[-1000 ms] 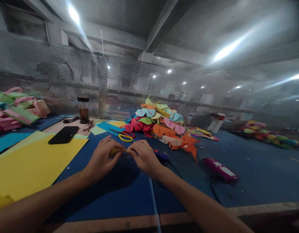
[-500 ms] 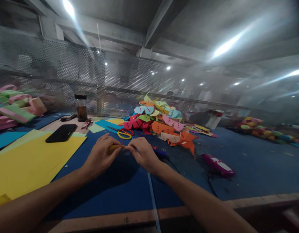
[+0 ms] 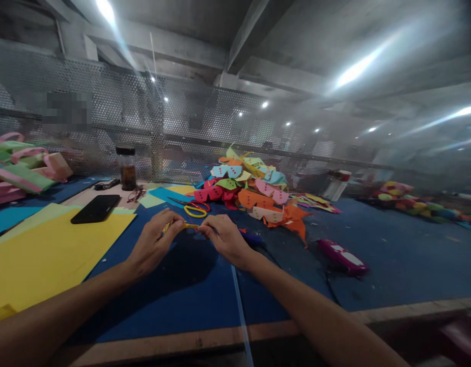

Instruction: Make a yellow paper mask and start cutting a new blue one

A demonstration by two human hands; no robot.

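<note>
My left hand (image 3: 154, 240) is closed around a small piece of yellow paper (image 3: 190, 226), folded or rolled narrow. The fingertips of my right hand (image 3: 228, 241) pinch the other end, so the paper spans the gap between both hands above the blue table. Just beyond my hands lie scissors (image 3: 196, 211) with yellow and red handles. A dark blue object (image 3: 252, 237), its kind unclear, rests beside my right hand and is partly hidden by it. Behind stands a heap of colourful folded paper shapes (image 3: 229, 184) with small dots on them.
Yellow paper sheets (image 3: 63, 250) and a black phone (image 3: 95, 209) lie on the left, with a lidded jar (image 3: 127, 171) behind. A purple case (image 3: 342, 257) sits to the right. Perforated metal panels (image 3: 143, 112) rise along the table's back.
The yellow paper shows more between my hands, and my left fingers have shifted on it. Both hands stay in nearly the same place. The view has shifted slightly.
</note>
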